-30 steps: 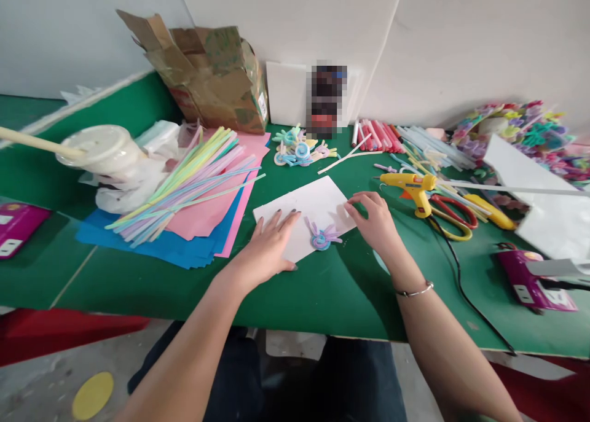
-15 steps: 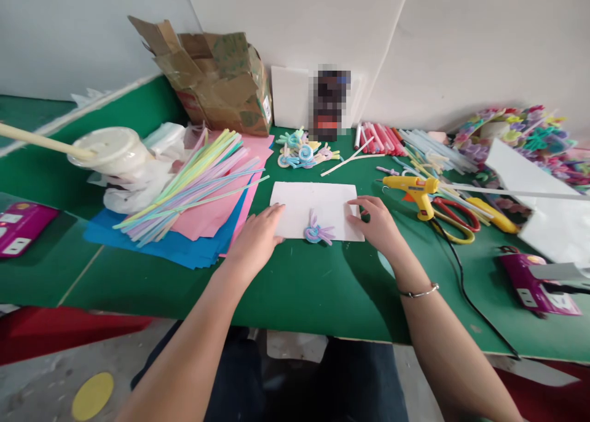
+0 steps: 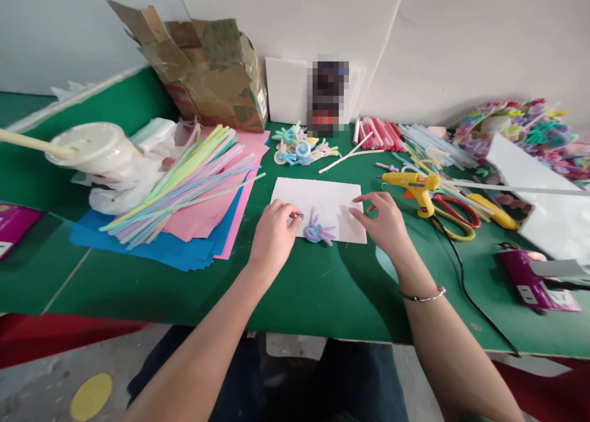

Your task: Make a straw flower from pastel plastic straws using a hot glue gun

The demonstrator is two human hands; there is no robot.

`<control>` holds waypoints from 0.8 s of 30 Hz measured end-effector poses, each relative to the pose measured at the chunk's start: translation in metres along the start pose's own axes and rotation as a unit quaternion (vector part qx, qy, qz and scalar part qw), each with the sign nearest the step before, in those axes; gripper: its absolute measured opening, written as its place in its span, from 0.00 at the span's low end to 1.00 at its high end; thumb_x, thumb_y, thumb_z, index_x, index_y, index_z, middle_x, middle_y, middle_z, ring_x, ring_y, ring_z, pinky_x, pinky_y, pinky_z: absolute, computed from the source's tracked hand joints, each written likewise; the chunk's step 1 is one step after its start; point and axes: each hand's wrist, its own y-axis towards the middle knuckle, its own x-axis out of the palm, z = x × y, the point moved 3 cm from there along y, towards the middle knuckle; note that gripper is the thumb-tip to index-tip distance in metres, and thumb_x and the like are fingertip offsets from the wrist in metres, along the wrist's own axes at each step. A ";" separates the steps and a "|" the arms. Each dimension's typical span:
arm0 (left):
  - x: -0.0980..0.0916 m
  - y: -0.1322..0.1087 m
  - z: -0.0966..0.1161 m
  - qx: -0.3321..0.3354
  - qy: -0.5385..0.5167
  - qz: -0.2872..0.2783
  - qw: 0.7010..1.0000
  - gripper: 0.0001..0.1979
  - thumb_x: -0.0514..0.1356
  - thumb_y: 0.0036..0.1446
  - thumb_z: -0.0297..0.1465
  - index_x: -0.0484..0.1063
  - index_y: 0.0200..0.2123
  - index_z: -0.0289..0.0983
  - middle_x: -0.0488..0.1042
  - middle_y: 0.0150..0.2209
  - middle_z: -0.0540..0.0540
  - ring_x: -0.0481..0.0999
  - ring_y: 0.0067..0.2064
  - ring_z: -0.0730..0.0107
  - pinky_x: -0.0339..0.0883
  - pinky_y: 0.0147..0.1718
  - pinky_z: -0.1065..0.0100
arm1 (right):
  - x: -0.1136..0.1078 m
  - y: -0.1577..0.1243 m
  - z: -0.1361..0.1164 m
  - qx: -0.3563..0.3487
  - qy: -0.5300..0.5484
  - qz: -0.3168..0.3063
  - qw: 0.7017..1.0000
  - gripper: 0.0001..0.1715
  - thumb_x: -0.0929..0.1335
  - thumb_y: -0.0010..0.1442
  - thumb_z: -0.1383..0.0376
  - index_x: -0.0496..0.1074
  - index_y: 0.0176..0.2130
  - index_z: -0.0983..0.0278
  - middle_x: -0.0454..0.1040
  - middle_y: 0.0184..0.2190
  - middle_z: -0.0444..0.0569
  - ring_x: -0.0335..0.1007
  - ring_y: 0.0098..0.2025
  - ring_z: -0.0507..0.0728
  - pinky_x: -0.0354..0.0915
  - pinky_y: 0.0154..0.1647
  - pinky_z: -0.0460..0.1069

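Observation:
A white sheet of card or paper (image 3: 318, 191) lies flat on the green table. On its front edge rests a small pipe-cleaner figure (image 3: 313, 231), with a blue coil and lilac strands. My left hand (image 3: 275, 230) is over the sheet's left side, thumb and forefinger pinched just left of the figure; a tiny dark speck shows at the fingertips, too small to name. At the sheet's right edge, my right hand (image 3: 385, 219) has thumb and forefinger apart, nothing between them.
Left are pastel pipe cleaners (image 3: 184, 188) on coloured sheets (image 3: 198, 256), a lidded cup (image 3: 92, 148) and a cardboard box (image 3: 216, 78). Finished pipe-cleaner pieces (image 3: 299, 145) lie behind the sheet. Rightward are a yellow glue gun (image 3: 415, 188) with cord, scissors (image 3: 456, 216) and a purple power strip (image 3: 537, 281).
My left hand has moved right from the sheet's left edge, its fingers drawing together beside the figure. My right hand stays near the right edge. The view has shifted slightly.

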 end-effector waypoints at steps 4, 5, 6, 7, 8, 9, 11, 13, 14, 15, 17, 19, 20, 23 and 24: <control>0.012 0.000 0.003 -0.019 -0.050 -0.045 0.998 0.04 0.59 0.54 0.23 0.70 0.29 0.36 0.69 0.29 0.49 0.73 0.33 0.69 0.69 0.36 0.66 | 0.009 -0.004 -0.021 -0.007 0.085 -0.086 0.993 0.06 0.69 0.52 0.60 0.72 0.30 0.60 0.69 0.32 0.47 0.63 0.31 0.54 0.63 0.33 0.50; 0.014 -0.001 0.003 -0.021 -0.059 -0.052 0.997 0.04 0.59 0.54 0.23 0.70 0.29 0.36 0.69 0.29 0.50 0.73 0.32 0.70 0.69 0.36 0.67 | 0.014 -0.006 -0.024 -0.002 0.101 -0.113 0.988 0.06 0.69 0.52 0.60 0.72 0.29 0.60 0.68 0.31 0.47 0.63 0.30 0.53 0.62 0.32 0.50; 0.015 -0.001 0.003 -0.023 -0.064 -0.057 0.996 0.04 0.59 0.54 0.23 0.69 0.29 0.36 0.68 0.29 0.50 0.73 0.32 0.70 0.69 0.35 0.67 | 0.018 -0.008 -0.026 0.003 0.113 -0.134 0.984 0.06 0.69 0.51 0.60 0.72 0.29 0.61 0.68 0.30 0.46 0.62 0.28 0.52 0.62 0.31 0.49; 0.016 -0.002 0.002 -0.025 -0.065 -0.061 0.996 0.04 0.59 0.54 0.22 0.69 0.29 0.36 0.68 0.29 0.50 0.73 0.32 0.70 0.69 0.35 0.67 | 0.022 -0.009 -0.027 0.007 0.123 -0.151 0.981 0.06 0.69 0.51 0.60 0.72 0.29 0.61 0.68 0.30 0.46 0.61 0.27 0.51 0.62 0.31 0.49; 0.016 -0.002 0.001 -0.026 -0.062 -0.063 0.996 0.04 0.59 0.54 0.22 0.69 0.29 0.36 0.68 0.29 0.50 0.73 0.32 0.70 0.69 0.35 0.67 | 0.025 -0.010 -0.027 0.009 0.130 -0.162 0.978 0.06 0.69 0.51 0.60 0.72 0.28 0.61 0.67 0.29 0.45 0.60 0.27 0.51 0.61 0.30 0.49; 0.017 -0.002 0.001 -0.028 -0.059 -0.066 0.996 0.04 0.59 0.54 0.22 0.69 0.29 0.36 0.68 0.29 0.50 0.73 0.32 0.70 0.69 0.35 0.66 | 0.028 -0.011 -0.026 0.011 0.135 -0.170 0.976 0.07 0.69 0.51 0.60 0.72 0.28 0.61 0.67 0.29 0.45 0.60 0.26 0.51 0.61 0.30 0.49; 0.017 -0.002 0.000 -0.029 -0.055 -0.070 0.996 0.04 0.59 0.54 0.22 0.70 0.29 0.36 0.68 0.29 0.49 0.72 0.32 0.70 0.69 0.35 0.66 | 0.031 -0.012 -0.024 0.011 0.142 -0.179 0.973 0.07 0.70 0.51 0.60 0.72 0.28 0.61 0.67 0.29 0.45 0.61 0.27 0.51 0.61 0.30 0.49; 0.018 -0.001 -0.001 -0.028 -0.054 -0.070 0.996 0.04 0.59 0.53 0.22 0.70 0.29 0.36 0.68 0.29 0.50 0.72 0.32 0.70 0.69 0.35 0.66 | 0.033 -0.012 -0.023 0.012 0.142 -0.180 0.973 0.08 0.70 0.50 0.60 0.71 0.27 0.62 0.68 0.28 0.45 0.62 0.28 0.52 0.62 0.31 0.50; 0.018 -0.001 -0.001 -0.027 -0.055 -0.069 0.996 0.04 0.59 0.53 0.22 0.69 0.29 0.36 0.68 0.29 0.50 0.72 0.32 0.70 0.69 0.35 0.66 | 0.033 -0.012 -0.022 0.012 0.140 -0.179 0.974 0.08 0.70 0.50 0.60 0.70 0.26 0.62 0.68 0.28 0.45 0.63 0.29 0.52 0.62 0.31 0.50; 0.019 -0.001 -0.001 -0.027 -0.055 -0.069 0.996 0.04 0.60 0.53 0.22 0.69 0.29 0.36 0.68 0.29 0.50 0.72 0.32 0.70 0.69 0.35 0.66 | 0.033 -0.012 -0.022 0.011 0.138 -0.179 0.974 0.08 0.71 0.50 0.61 0.70 0.26 0.62 0.68 0.28 0.45 0.63 0.29 0.52 0.62 0.32 0.50; 0.019 -0.001 -0.001 -0.027 -0.055 -0.070 0.996 0.04 0.60 0.53 0.22 0.69 0.29 0.36 0.67 0.28 0.50 0.72 0.32 0.70 0.68 0.35 0.66 | 0.034 -0.012 -0.022 0.012 0.135 -0.179 0.975 0.07 0.71 0.50 0.62 0.69 0.26 0.62 0.68 0.28 0.45 0.63 0.30 0.53 0.62 0.32 0.50; 0.020 -0.001 -0.001 -0.029 -0.056 -0.072 0.995 0.04 0.59 0.54 0.22 0.69 0.29 0.36 0.67 0.29 0.50 0.71 0.32 0.70 0.68 0.35 0.66 | 0.034 -0.012 -0.022 0.012 0.130 -0.180 0.975 0.07 0.71 0.50 0.63 0.69 0.25 0.62 0.67 0.28 0.45 0.63 0.30 0.53 0.62 0.33 0.50; 0.020 -0.001 -0.001 -0.030 -0.057 -0.073 0.995 0.04 0.59 0.54 0.22 0.69 0.29 0.36 0.67 0.29 0.50 0.71 0.32 0.70 0.68 0.35 0.66 | 0.034 -0.012 -0.023 0.011 0.127 -0.180 0.976 0.07 0.71 0.51 0.63 0.69 0.25 0.62 0.67 0.28 0.45 0.63 0.30 0.53 0.62 0.33 0.51; 0.020 -0.002 -0.001 -0.034 -0.057 -0.074 0.995 0.04 0.59 0.54 0.22 0.69 0.29 0.36 0.67 0.29 0.50 0.71 0.32 0.70 0.68 0.35 0.66 | 0.035 -0.012 -0.023 0.003 0.120 -0.176 0.977 0.07 0.71 0.50 0.64 0.69 0.25 0.62 0.67 0.27 0.45 0.64 0.30 0.53 0.62 0.34 0.51; 0.020 -0.002 -0.001 -0.035 -0.058 -0.074 0.995 0.04 0.59 0.54 0.22 0.69 0.29 0.36 0.67 0.28 0.50 0.71 0.31 0.70 0.68 0.35 0.66 | 0.035 -0.012 -0.022 0.000 0.119 -0.175 0.977 0.07 0.71 0.50 0.64 0.69 0.25 0.62 0.68 0.27 0.45 0.64 0.30 0.53 0.62 0.34 0.51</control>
